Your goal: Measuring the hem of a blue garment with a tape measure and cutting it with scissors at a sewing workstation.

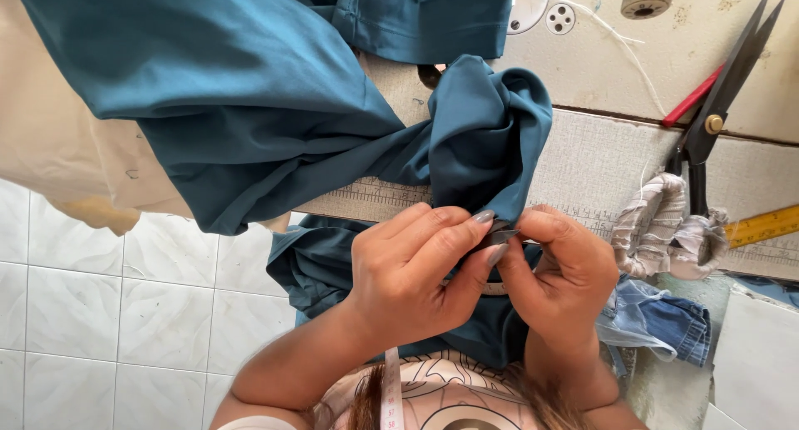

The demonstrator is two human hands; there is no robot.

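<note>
Both hands pinch teal fabric (275,105) edge: left hand (412,272), right hand (562,272) grasping small dark piece. Scissors (720,105) right of fabric, untouched. Step: fine fingertip work at fabric edge.

The teal fabric (250,105) is a smooth, slightly glossy garment cloth in deep blue-green. Its largest part spreads wide across the upper left, hanging over the near edge of the tabletop (599,159) in broad folds. A gathered bunch of it rises in the middle, crumpled into a rounded knot of creases, and a further fold hangs lower, below the tabletop's edge. One small edge of the bunch is pinched between the fingers (466,226) of the left hand (408,272) and the right hand (558,268), which meet tip to tip on it.
</note>
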